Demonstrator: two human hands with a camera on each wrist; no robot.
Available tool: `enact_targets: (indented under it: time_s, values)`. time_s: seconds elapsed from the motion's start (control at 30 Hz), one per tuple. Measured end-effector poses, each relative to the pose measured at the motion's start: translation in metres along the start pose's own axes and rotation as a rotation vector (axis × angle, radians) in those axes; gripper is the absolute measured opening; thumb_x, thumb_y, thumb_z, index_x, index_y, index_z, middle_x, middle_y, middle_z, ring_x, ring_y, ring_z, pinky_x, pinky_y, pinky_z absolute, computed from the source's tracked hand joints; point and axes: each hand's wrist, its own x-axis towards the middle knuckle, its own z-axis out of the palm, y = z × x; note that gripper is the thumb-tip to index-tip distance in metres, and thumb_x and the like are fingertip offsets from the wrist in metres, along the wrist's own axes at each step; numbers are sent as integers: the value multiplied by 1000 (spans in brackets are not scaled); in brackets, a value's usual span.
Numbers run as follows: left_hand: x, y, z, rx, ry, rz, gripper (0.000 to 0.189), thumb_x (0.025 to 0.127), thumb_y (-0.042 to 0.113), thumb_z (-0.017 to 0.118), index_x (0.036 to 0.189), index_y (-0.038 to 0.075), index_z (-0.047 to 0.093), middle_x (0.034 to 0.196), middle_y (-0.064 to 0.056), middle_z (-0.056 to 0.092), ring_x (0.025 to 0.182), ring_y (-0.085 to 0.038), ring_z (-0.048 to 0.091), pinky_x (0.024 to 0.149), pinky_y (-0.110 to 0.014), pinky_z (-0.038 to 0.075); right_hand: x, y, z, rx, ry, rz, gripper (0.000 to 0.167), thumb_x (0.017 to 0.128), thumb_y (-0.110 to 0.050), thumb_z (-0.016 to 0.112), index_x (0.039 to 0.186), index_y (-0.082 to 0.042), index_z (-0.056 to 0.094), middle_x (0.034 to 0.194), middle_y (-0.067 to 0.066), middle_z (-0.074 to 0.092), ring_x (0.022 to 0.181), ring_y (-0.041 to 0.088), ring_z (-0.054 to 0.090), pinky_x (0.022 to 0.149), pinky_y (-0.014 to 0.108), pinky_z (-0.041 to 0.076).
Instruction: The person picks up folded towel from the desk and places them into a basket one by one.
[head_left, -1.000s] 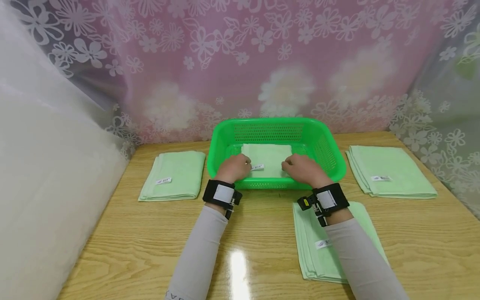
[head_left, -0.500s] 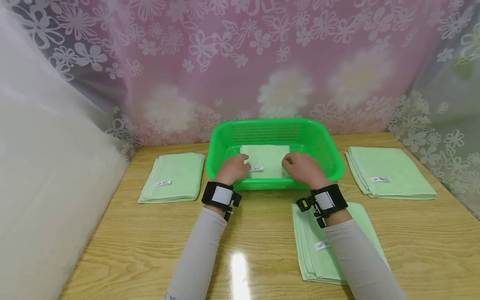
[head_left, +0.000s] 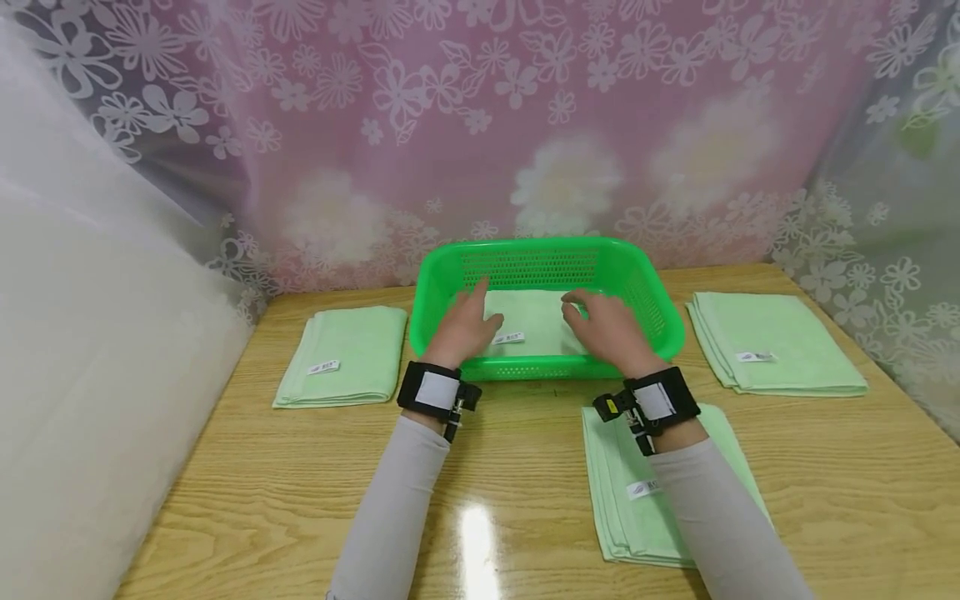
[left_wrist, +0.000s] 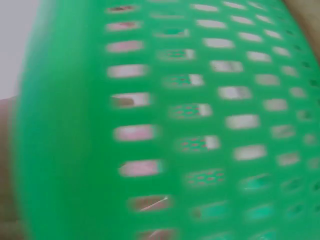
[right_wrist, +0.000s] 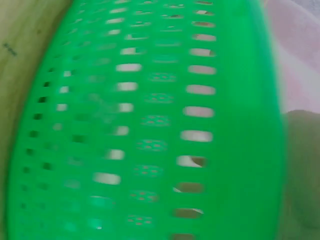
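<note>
A light green folded towel (head_left: 536, 315) with a white label lies inside the green plastic basket (head_left: 543, 367). My left hand (head_left: 459, 328) reaches over the basket's front rim at the towel's left side, index finger extended and thumb apart. Over the towel's right side, my right hand (head_left: 606, 330) has its thumb and index finger separated, with nothing between them. Both wrist views are mostly filled by the basket's slotted front wall (left_wrist: 75, 150), blurred; the right hand (right_wrist: 304, 165) shows only as a dark edge past the rim in the right wrist view.
Another folded towel (head_left: 345, 354) lies left of the basket, and one more (head_left: 776, 342) lies to its right. Under the right forearm is a folded towel (head_left: 618, 508) near the front of the wooden table (head_left: 300, 500). A floral curtain (head_left: 480, 150) hangs behind.
My left hand's fingers have gone from curled at the towel to extended, further forward. The right hand's thumb and index finger have parted from the towel's edge. The towel stays in the basket.
</note>
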Motion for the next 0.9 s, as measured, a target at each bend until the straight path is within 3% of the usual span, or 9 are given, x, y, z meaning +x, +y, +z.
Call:
enact_targets:
  time_s: [0.07,0.1,0.13,0.2,0.33,0.5,0.63,0.9]
  values:
    - [-3,5,-5,4,16,8,78,110,39,54,171,18,11,176,-26,6,162,-47,16,128,-64,24,-1,-5,-6,19,23,-23,47,113,-29,46,148,-1,57,128,27,69,96,40,69,86,53,55]
    - [-5,8,-8,13,24,14,81,109,44,54,171,20,9,176,-25,0,163,-47,8,130,-66,17,-2,-7,-9,24,34,-33,49,113,-32,46,151,-2,54,143,29,62,120,46,64,103,59,51]
    - [-8,11,-11,28,33,24,83,108,49,55,171,22,8,176,-24,-6,164,-47,2,130,-68,10,-4,-11,-13,32,41,-46,53,113,-35,47,155,-3,50,158,28,48,142,50,49,116,64,40]
    - [-14,18,-18,48,54,42,88,105,57,55,171,25,7,176,-20,-17,163,-46,-9,128,-71,-2,-7,-18,-22,41,48,-69,62,112,-43,46,162,-6,39,172,26,25,159,53,18,126,71,18]
    - [-30,31,-34,53,101,80,95,100,66,57,170,30,5,172,-13,-31,161,-44,-24,125,-72,-15,-15,-30,-40,67,63,-114,81,108,-63,40,170,-16,17,177,17,-5,160,53,-13,126,75,-2]
    - [-51,43,-55,-1,140,124,99,98,68,59,169,34,-1,169,-5,-39,158,-37,-32,122,-72,-21,-29,-45,-63,128,70,-136,84,105,-71,38,170,-31,1,176,1,-18,159,39,-29,121,80,-4]
    - [-63,48,-66,-11,148,156,99,99,66,59,168,37,-5,168,0,-41,158,-32,-34,120,-74,-21,-40,-56,-74,117,68,-134,81,105,-68,41,168,-39,-1,176,-8,-18,161,28,-28,120,82,-2]
    - [-74,53,-71,-14,145,169,101,98,68,59,166,38,-10,166,5,-42,159,-30,-33,121,-73,-21,-49,-68,-79,80,48,-154,81,106,-65,44,169,-37,2,176,-7,-16,162,28,-25,120,83,2]
